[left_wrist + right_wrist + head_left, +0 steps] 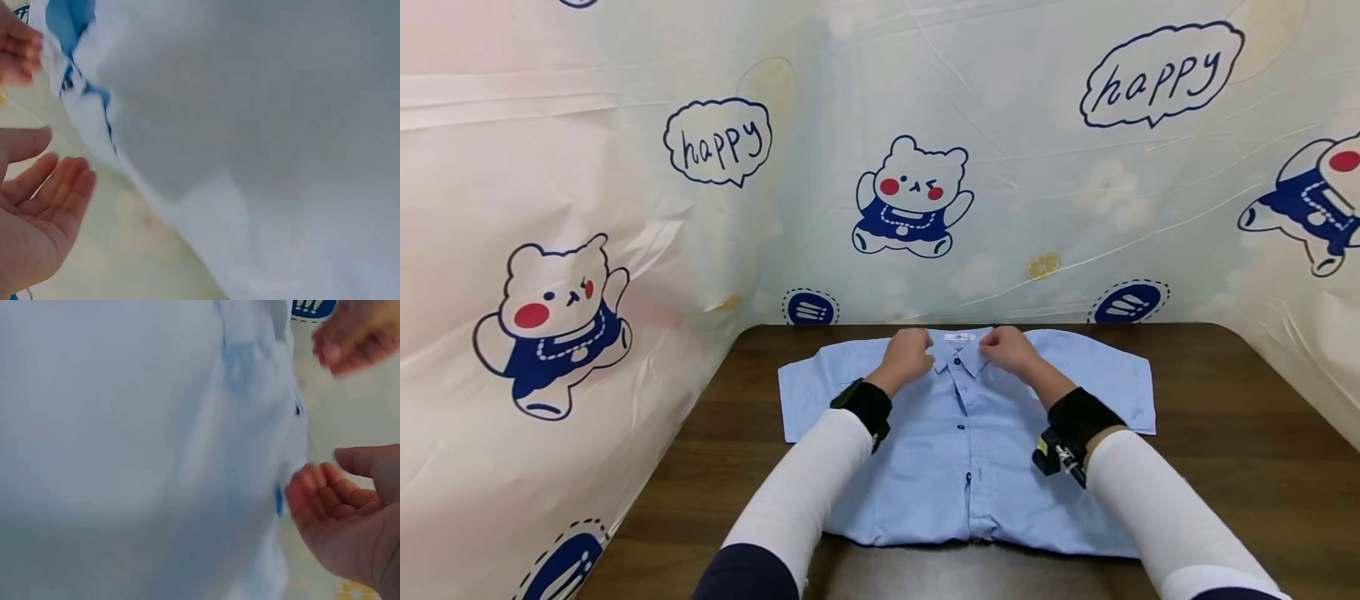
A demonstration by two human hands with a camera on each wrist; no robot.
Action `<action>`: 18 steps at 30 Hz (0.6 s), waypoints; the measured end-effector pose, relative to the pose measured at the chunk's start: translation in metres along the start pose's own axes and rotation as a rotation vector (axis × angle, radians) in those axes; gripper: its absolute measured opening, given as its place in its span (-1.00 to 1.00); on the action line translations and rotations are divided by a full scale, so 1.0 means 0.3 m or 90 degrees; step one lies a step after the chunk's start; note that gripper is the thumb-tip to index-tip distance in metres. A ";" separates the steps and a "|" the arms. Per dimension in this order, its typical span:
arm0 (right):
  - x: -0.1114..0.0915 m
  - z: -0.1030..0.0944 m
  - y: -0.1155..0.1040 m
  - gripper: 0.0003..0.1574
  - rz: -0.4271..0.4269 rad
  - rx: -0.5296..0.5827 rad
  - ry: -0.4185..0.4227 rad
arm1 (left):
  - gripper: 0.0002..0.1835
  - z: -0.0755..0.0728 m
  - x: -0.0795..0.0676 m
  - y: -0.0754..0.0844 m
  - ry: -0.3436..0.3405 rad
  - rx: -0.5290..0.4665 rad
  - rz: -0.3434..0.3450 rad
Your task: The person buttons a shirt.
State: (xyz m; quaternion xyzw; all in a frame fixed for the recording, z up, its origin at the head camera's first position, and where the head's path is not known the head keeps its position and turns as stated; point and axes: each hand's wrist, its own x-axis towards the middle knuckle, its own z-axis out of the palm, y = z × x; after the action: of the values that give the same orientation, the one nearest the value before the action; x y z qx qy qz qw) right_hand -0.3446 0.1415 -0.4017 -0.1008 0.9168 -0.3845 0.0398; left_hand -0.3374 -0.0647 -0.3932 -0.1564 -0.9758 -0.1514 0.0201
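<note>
A light blue short-sleeved shirt (pixel 917 450) lies front side up, its dark buttons down the middle and its collar (pixel 972 360) at the table's far edge. My left hand (pixel 907 354) is at the collar's left side. In the left wrist view, that left hand (pixel 37 219) has its thumb apart from loosely bent fingers, with no cloth visible between them. My right hand (pixel 1009 348) is at the collar's right side. The right wrist view shows the right hand (pixel 347 515) likewise relaxed, fingertips beside the pale cloth; whether they touch it cannot be told.
The shirt rests on a dark brown wooden table (pixel 730 483). Behind and to the left hangs a pale curtain (pixel 1015 75) printed with cartoon bears and speech bubbles. A greyish surface (pixel 955 575) shows below the shirt's hem.
</note>
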 end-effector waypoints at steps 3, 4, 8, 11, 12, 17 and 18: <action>-0.037 -0.057 0.010 -0.61 -0.028 -0.226 -0.029 | -0.70 -0.023 -0.025 -0.043 -0.062 0.066 -0.009; -0.050 -0.070 0.009 -0.56 -0.030 -0.284 -0.056 | -0.67 -0.029 -0.039 -0.060 -0.088 0.082 -0.017; -0.090 -0.096 0.033 -0.30 0.027 -0.378 -0.207 | -0.42 -0.037 -0.089 -0.116 -0.215 0.121 -0.035; -0.101 -0.098 0.078 -0.10 0.105 -0.364 -0.291 | -0.20 -0.030 -0.113 -0.144 -0.289 0.120 -0.031; -0.102 -0.098 0.094 -0.06 0.130 -0.354 -0.303 | -0.15 -0.025 -0.117 -0.152 -0.304 0.112 -0.032; -0.096 -0.095 0.148 0.10 0.182 -0.316 -0.288 | 0.04 -0.008 -0.124 -0.177 -0.315 0.064 -0.064; -0.093 -0.094 0.152 0.12 0.182 -0.311 -0.280 | 0.06 -0.007 -0.124 -0.181 -0.314 0.061 -0.071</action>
State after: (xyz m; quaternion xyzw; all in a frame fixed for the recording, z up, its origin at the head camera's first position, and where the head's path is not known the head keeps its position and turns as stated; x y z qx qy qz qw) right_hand -0.3286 0.1984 -0.4145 -0.0586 0.9559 -0.1135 0.2645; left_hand -0.3190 -0.1255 -0.4101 -0.1338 -0.9643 -0.0634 -0.2195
